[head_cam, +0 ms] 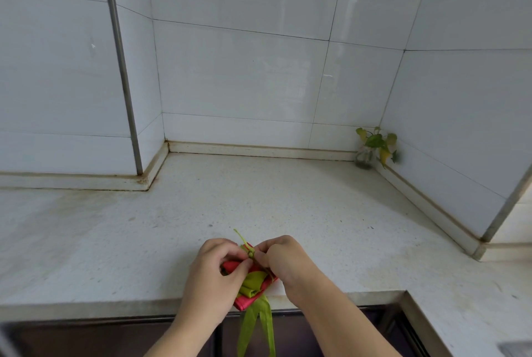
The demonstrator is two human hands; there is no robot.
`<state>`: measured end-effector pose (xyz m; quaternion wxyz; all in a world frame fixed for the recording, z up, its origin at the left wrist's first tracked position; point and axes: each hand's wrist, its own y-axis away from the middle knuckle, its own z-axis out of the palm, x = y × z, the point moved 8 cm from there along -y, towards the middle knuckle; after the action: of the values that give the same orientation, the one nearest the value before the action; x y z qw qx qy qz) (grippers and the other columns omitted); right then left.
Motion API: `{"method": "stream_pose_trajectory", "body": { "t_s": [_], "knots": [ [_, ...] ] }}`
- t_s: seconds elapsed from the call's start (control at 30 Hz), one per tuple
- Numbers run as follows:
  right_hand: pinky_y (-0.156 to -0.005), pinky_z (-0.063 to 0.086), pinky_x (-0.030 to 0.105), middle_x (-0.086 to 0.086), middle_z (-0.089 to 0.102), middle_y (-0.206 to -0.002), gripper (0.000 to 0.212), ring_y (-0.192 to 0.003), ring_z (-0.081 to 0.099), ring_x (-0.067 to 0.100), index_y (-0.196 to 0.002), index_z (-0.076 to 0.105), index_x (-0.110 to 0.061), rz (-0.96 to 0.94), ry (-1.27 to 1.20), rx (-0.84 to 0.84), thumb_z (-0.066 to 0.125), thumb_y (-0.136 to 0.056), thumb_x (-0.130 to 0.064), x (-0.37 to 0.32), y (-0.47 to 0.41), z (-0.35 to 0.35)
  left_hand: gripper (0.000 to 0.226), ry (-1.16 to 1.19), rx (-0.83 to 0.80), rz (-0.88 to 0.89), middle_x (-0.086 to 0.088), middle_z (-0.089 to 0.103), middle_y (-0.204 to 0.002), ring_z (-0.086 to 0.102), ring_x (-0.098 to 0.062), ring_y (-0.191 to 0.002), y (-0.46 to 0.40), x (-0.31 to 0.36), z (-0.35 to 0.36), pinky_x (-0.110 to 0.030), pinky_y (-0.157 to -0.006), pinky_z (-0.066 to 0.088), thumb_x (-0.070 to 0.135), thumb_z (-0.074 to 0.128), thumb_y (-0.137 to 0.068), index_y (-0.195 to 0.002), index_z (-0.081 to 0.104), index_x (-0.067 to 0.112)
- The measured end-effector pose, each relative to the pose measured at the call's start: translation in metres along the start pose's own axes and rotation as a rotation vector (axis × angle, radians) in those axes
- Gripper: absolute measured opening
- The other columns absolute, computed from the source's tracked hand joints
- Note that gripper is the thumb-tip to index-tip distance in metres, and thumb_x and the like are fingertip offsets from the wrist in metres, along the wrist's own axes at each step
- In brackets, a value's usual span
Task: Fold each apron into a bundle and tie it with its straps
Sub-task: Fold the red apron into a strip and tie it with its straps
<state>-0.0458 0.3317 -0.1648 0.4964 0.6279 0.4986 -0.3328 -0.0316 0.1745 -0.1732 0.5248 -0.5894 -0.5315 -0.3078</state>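
A red apron with green trim lies folded into a small bundle at the front edge of the white counter. Both hands meet on top of it. My left hand and my right hand each pinch a thin green strap at a small knot between the fingertips. One short strap end sticks up past the knot. A wide green strap loop hangs down over the counter's edge. My hands hide most of the bundle.
A small glass jar with a leafy plant stands in the back right corner. Tiled walls close the counter at the back and both sides. A dark recess lies below the front edge, and the counter steps forward at the right.
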Motion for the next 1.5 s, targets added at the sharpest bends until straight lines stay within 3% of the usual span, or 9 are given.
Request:
{"method": "stream_pose_trajectory", "body": {
  "t_s": [0.3,0.5,0.67,0.9,1.07,1.17,1.27,1.37,1.5],
  "knots": [
    [-0.055,0.045,0.021,0.003,0.063,-0.066,0.030,-0.060,0.054,0.014,-0.070,0.071,-0.013,-0.014,0.015,-0.008,0.058,-0.092,0.001,0.001,0.000,0.001,0.028,-0.235,0.034,0.154,0.021,0.061,-0.096,0.064,-0.002,-0.095,0.006,0.019,0.002,-0.011,-0.078,0.049,0.017,0.086,-0.083,-0.075,0.068,0.035],
    [-0.055,0.046,0.020,0.003,0.062,-0.068,0.028,-0.062,0.054,0.014,-0.071,0.071,-0.014,-0.011,0.022,-0.009,0.059,-0.091,0.002,0.002,-0.001,-0.001,0.024,-0.285,0.048,0.170,0.021,0.061,-0.097,0.062,0.002,-0.096,0.008,0.024,0.002,-0.009,-0.078,0.048,0.015,0.084,-0.085,-0.076,0.068,0.031],
    [-0.065,0.041,0.030,0.009,0.055,-0.072,0.026,-0.072,0.047,0.022,-0.073,0.068,-0.014,-0.021,0.018,-0.024,0.057,-0.087,0.005,0.003,-0.001,0.000,0.023,-0.292,0.052,0.175,0.021,0.063,-0.094,0.063,0.001,-0.095,0.008,0.026,0.003,-0.012,-0.078,0.049,0.012,0.083,-0.086,-0.075,0.069,0.027],
    [-0.059,0.047,0.023,0.008,0.062,-0.070,0.027,-0.067,0.053,0.019,-0.072,0.071,-0.011,-0.033,-0.024,-0.024,0.056,-0.085,0.007,0.005,0.000,-0.002,0.024,-0.355,0.016,0.190,0.020,0.060,-0.091,0.062,-0.002,-0.094,0.008,0.028,0.006,-0.016,-0.075,0.050,0.011,0.075,-0.091,-0.075,0.066,0.026],
    [-0.054,0.049,0.020,0.003,0.071,-0.069,0.028,-0.064,0.064,0.012,-0.076,0.076,-0.010,-0.027,-0.045,0.043,0.057,-0.087,0.007,0.007,0.000,-0.006,0.028,-0.313,-0.014,0.065,0.018,0.063,-0.095,0.059,0.006,-0.095,0.000,0.017,0.001,-0.008,-0.074,0.046,0.005,0.072,-0.090,-0.071,0.063,0.024],
    [-0.048,0.045,0.019,0.001,0.069,-0.069,0.024,-0.058,0.061,0.010,-0.083,0.075,-0.009,-0.039,-0.002,0.144,0.057,-0.086,0.007,0.010,0.002,-0.013,0.021,-0.270,-0.051,-0.041,0.019,0.065,-0.102,0.061,0.004,-0.094,-0.007,0.007,-0.003,-0.011,-0.074,0.045,0.009,0.073,-0.091,-0.074,0.067,0.021],
    [-0.051,0.051,0.021,0.003,0.072,-0.078,0.025,-0.064,0.068,0.013,-0.084,0.074,-0.016,-0.076,0.087,0.215,0.059,-0.085,0.004,0.014,0.002,-0.018,0.017,-0.220,-0.058,-0.121,0.017,0.065,-0.105,0.063,-0.002,-0.096,-0.010,-0.001,-0.006,-0.015,-0.076,0.046,0.011,0.074,-0.091,-0.076,0.068,0.016],
    [-0.055,0.057,0.026,0.004,0.073,-0.079,0.026,-0.070,0.073,0.019,-0.084,0.072,-0.019,-0.101,0.119,0.255,0.058,-0.084,0.004,0.017,0.003,-0.020,0.017,-0.200,-0.040,-0.145,0.016,0.066,-0.106,0.064,-0.005,-0.097,-0.009,-0.001,-0.006,-0.026,-0.083,0.053,0.011,0.074,-0.091,-0.076,0.069,0.016],
    [-0.051,0.053,0.020,0.003,0.073,-0.080,0.029,-0.067,0.070,0.014,-0.085,0.071,-0.018,-0.127,0.142,0.284,0.054,-0.085,0.006,0.016,0.007,-0.021,0.017,-0.197,-0.033,-0.149,0.017,0.065,-0.106,0.064,-0.006,-0.099,-0.007,-0.003,-0.005,-0.032,-0.086,0.056,0.010,0.072,-0.092,-0.077,0.069,0.016]
  ]
}}
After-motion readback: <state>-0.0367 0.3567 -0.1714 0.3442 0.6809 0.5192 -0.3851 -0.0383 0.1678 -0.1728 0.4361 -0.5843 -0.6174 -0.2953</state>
